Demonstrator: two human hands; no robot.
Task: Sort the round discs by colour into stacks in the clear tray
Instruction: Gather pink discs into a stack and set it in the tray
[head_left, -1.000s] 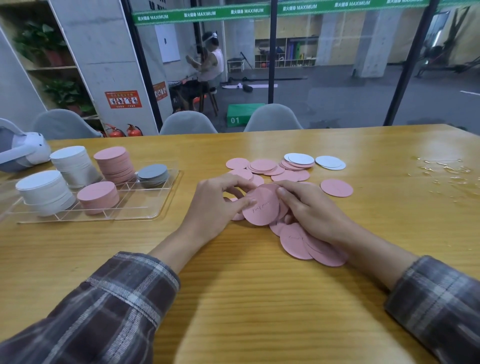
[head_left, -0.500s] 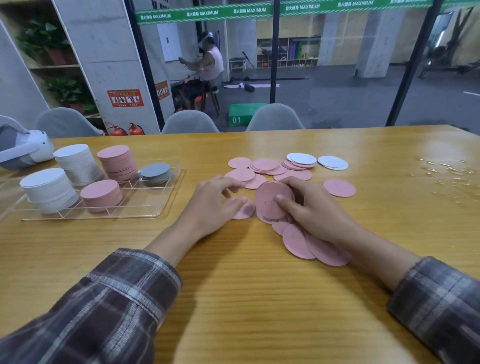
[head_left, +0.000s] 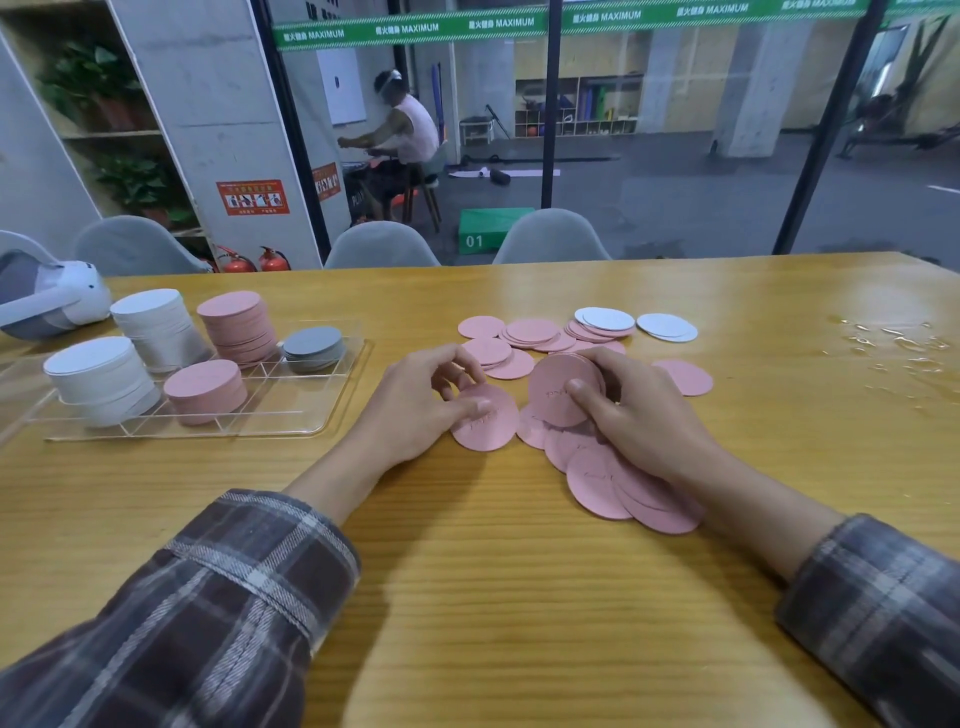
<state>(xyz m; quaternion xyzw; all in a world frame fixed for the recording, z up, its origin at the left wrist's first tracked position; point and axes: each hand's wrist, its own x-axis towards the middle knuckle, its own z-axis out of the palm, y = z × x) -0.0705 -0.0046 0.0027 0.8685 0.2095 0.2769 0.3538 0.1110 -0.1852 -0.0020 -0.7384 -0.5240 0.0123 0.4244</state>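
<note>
Gripping a tilted bunch (head_left: 558, 389) of pink discs: right hand (head_left: 644, 415), thumb on the top face, fingers curled round the far edge. Position: well right of the tray (head_left: 332, 410), above the desk (head_left: 519, 597).

Left hand (head_left: 415, 405), between tray and bunch: thumb pressed on a lone disc (head_left: 488, 428), pink, fingers curled at its far edge. Cannot tell whether this disc is lifted or flat.

Loose pile (head_left: 623, 488) of pink discs lies under the right wrist. More pink discs (head_left: 519, 335) lie right of the tray, beyond the hands; white discs (head_left: 665, 327) further right.

Tray contents:
- two white stacks (head_left: 156, 327)
- two pink stacks (head_left: 239, 327)
- one low grey stack (head_left: 314, 345) at the right end

Headset (head_left: 47, 301) sits beyond the tray's left end. Wet patch (head_left: 893, 343) on the desk, far right of the tray.
</note>
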